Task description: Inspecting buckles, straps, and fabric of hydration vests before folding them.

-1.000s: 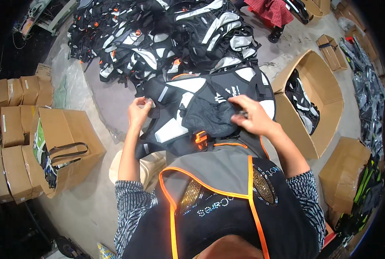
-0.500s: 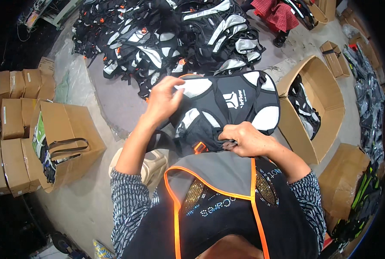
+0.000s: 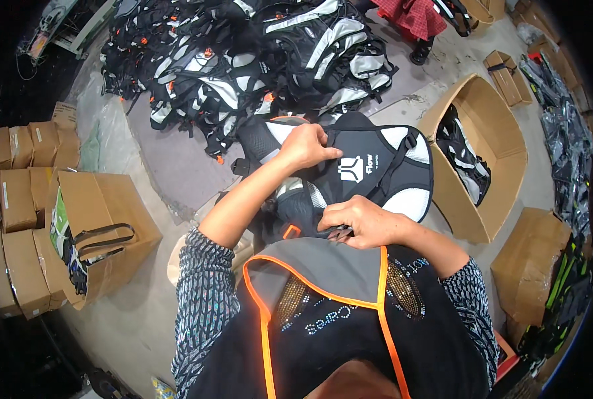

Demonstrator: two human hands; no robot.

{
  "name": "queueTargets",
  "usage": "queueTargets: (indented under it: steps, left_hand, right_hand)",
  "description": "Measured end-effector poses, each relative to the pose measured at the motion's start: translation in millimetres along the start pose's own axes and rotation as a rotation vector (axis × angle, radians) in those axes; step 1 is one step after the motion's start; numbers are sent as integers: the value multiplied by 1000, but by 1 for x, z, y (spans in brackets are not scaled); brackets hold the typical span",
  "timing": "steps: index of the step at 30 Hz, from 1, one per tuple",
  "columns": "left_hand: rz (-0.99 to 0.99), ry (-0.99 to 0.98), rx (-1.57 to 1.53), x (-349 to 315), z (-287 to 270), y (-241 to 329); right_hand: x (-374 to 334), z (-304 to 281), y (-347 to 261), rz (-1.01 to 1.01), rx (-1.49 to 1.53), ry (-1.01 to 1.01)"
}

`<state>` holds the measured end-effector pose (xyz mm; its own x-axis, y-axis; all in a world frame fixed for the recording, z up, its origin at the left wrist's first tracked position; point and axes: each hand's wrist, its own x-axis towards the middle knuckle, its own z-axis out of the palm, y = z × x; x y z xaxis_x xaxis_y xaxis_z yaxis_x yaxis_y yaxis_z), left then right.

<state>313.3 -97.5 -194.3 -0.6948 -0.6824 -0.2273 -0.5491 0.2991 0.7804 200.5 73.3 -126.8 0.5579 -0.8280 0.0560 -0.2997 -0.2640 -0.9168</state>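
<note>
A black and grey backpack with white mesh patches lies across my lap, its padded back panel facing up. My left hand is closed at a dark strap of the backpack, over the middle of the panel. Close to my body, my right hand is closed at the backpack's near edge. A small dark, shiny thing shows under its fingers, too small to make out. An orange buckle sits left of that hand.
A heap of similar backpacks covers the far floor mat. At the right stands an open carton with a backpack inside. Another filled carton and stacked boxes stand left. A person in a red checked garment is at the far right.
My left hand has moved right and slightly down, from the panel's left end onto its middle, and its fingers have closed. The right hand stays at the near edge, shifted slightly.
</note>
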Motion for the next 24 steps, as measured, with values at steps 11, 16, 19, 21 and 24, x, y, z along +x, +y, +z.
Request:
queueTargets:
  steps: [11, 16, 19, 21, 24]
  left_hand:
    - [-39, 54, -126, 8, 19, -14]
    - [-217, -147, -957, 1, 12, -2]
    - [-281, -215, -1181, -3, 12, 4]
    - [-299, -216, -1148, -4, 15, 8]
    - [-314, -191, -1073, -6, 18, 11]
  right_hand:
    - [-4, 0, 5, 19, 32, -21]
    - [-7, 1, 14, 10, 97, 4]
    - [-6, 0, 13, -9, 121, 3]
    - [-4, -1, 9, -36, 129, -15]
    - [-5, -2, 8, -50, 124, -27]
